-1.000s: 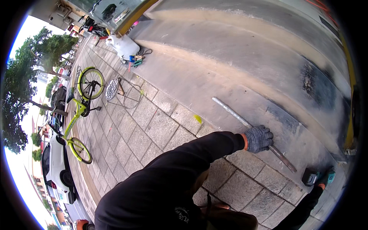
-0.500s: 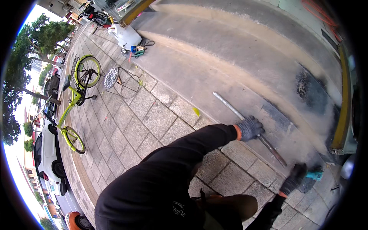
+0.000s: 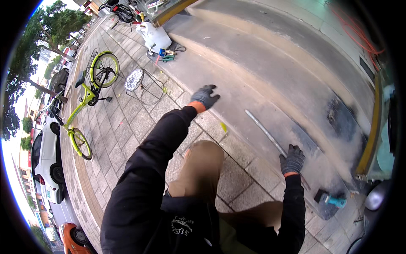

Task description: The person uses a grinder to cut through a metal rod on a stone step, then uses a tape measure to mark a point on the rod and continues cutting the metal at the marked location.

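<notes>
A long grey metal pipe [image 3: 264, 131] lies slanting along the lowest stone step [image 3: 237, 95]. My right hand [image 3: 292, 161], in a dark grey knit glove with an orange cuff, is closed over the pipe's nearer half, thumb on one side and fingers on the other. The pipe's end shows faintly beyond the wrist. Out to the left, my left hand [image 3: 204, 98], gloved the same way, is empty above the step's edge with its fingers apart. Past the right hand, a teal and black tool [image 3: 336, 202] rests at the end of the step; its exact kind is unclear.
Higher dusty steps [image 3: 262, 55] rise to the right. A round-topped stool [image 3: 134, 80] lies on the paving near a yellow-green bicycle [image 3: 86, 95]. A white plastic jug [image 3: 154, 37] and hand tools [image 3: 168, 55] stand farther off. An orange cable [image 3: 359, 38] lies upper right.
My left hand has let go of the pipe and swung out left. My right hand has come from beside the teal tool onto the pipe.
</notes>
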Available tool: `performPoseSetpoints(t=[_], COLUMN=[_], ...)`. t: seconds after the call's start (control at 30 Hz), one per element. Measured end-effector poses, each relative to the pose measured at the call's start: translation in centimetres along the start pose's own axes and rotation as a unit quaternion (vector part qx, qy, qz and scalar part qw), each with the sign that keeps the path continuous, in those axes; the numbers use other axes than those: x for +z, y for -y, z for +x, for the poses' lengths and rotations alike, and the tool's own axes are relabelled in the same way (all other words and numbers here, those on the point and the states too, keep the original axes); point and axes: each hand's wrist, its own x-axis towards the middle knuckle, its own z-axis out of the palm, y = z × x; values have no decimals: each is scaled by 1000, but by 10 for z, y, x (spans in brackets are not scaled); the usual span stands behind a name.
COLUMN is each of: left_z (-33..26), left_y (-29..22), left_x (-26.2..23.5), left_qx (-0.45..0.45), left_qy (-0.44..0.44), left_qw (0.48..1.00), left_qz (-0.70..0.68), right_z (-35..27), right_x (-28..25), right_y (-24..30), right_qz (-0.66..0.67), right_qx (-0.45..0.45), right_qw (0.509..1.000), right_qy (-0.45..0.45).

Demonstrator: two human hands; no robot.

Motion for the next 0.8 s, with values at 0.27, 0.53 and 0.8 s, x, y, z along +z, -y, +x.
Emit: performPoseSetpoints(t=[0.27, 0.53, 0.8], left_z=[113, 256, 353], left_y=[366, 482, 547], left_x=[-83, -133, -91], left_qx=[-257, -205, -298], left_qy=[-297, -282, -226], left_qw=[918, 936, 927], left_qz=[46, 59, -1], right_z=[128, 193, 202], right_x=[51, 80, 69], right_y=[231, 356, 366], right_qz=[77, 112, 113], right_qx=[-273, -330, -299], right_qw=[957, 933, 945], right_qy=[-61, -85, -67])
